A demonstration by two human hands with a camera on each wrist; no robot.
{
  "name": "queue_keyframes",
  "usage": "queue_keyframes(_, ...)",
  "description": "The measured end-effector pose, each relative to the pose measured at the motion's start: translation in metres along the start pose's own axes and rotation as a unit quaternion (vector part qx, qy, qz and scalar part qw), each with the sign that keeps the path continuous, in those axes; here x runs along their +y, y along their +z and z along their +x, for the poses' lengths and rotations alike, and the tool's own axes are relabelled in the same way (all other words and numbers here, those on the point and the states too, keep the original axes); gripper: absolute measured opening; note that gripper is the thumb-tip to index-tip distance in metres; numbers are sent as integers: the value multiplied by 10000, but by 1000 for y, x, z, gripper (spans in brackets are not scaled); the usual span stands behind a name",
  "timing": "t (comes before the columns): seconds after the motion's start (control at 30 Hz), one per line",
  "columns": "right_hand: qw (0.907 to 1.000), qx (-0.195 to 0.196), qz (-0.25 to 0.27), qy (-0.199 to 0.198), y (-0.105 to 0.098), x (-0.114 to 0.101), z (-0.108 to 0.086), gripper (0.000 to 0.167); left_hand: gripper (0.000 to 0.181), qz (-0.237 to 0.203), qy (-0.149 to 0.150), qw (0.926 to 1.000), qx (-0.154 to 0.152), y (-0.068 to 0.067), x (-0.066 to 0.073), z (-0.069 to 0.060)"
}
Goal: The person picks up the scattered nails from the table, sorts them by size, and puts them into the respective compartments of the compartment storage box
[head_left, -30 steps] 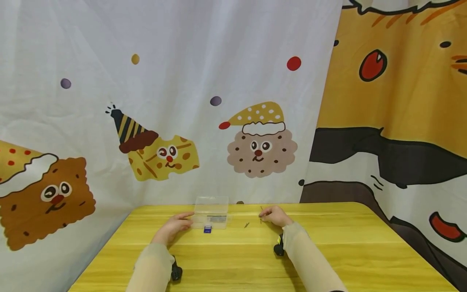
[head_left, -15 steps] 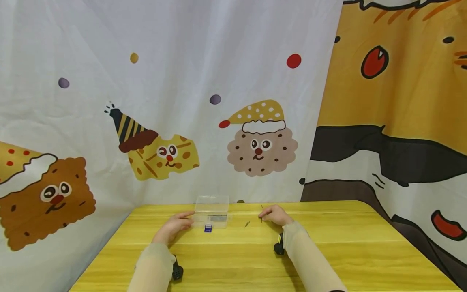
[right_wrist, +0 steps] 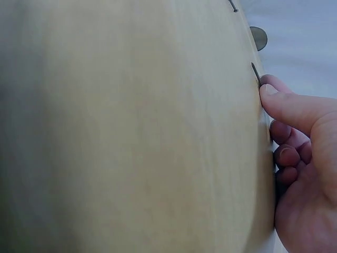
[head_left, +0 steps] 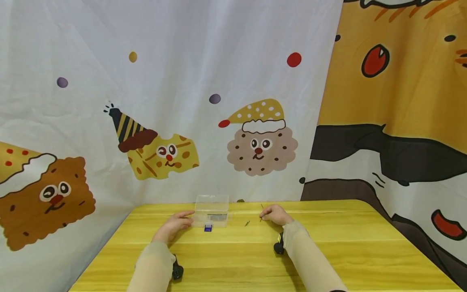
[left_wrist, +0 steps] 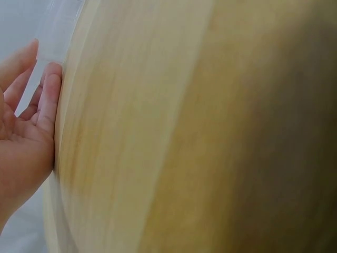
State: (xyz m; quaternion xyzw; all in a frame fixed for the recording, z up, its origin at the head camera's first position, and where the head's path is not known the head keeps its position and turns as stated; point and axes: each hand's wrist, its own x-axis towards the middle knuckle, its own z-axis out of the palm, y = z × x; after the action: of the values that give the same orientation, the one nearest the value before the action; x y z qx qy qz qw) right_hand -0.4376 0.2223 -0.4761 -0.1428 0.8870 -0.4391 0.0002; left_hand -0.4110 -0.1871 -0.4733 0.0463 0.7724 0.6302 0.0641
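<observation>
In the head view, my left hand (head_left: pixel 173 227) lies at the left side of a clear plastic box (head_left: pixel 198 221), whose lid (head_left: pixel 211 202) stands raised at the back. Its fairly straight fingers touch the box's end, as the left wrist view also shows. Something thin and dark lies inside the box, too small to identify. Between thumb and index fingertip, my right hand (head_left: pixel 276 215) pinches a thin dark nail (right_wrist: pixel 256 74) just over the table; its other fingers are curled. Loose nails (head_left: pixel 247 223) lie between the box and that hand.
A small blue piece (head_left: pixel 208 228) sits at the box's front edge. The yellow wood-grain table (head_left: pixel 226 259) reaches back to a printed curtain (head_left: pixel 211 61). Each wrist wears a black camera (head_left: pixel 279 245).
The head view has tilted slightly, shifting the scene a little. Both hands keep their places, the right one still pinching the nail and the left one at the box.
</observation>
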Motion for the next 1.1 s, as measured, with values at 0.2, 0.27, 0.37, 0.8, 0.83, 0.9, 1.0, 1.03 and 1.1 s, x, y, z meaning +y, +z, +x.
queue_keyframes(0.2, 9996, 96, -252, 73, 2, 2, 2, 8, 47, -8, 19, 10000, 4, 0, -1, 0)
queue_keyframes(0.27, 9992, 138, -367, 91, 2, 2, 3, 8, 47, 1, 14, 10000, 12, 0, -2, -1)
queue_keyframes(0.37, 9988, 169, -438, 137, 3, 1, 2, 9, 47, -14, -7, 10000, 35, 1, -1, -2)
queue_keyframes(0.8, 9989, 58, -456, -50, 0, -4, 1, 14, 46, -103, 19, 9999, 56, 2, 0, 0)
queue_keyframes(0.83, 9989, 56, -461, -47, 0, -5, 1, 15, 46, -100, 23, 9999, 66, 2, 0, 0)
queue_keyframes(0.9, 9988, 44, -487, -17, 0, -5, 2, 16, 46, -118, 3, 9999, 95, 1, 0, 0)
queue_keyframes(1.0, 9985, 11, -536, -53, 0, -5, 3, 17, 46, -81, 27, 10000, 47, 1, 1, 0)
queue_keyframes(1.03, 9986, -10, -524, -50, 0, -5, 3, 17, 46, -88, 28, 9999, 38, 1, 2, 0)
queue_keyframes(1.1, 9986, -19, -529, -63, -1, -5, 3, 18, 47, -111, 49, 9999, 17, 1, 3, -1)
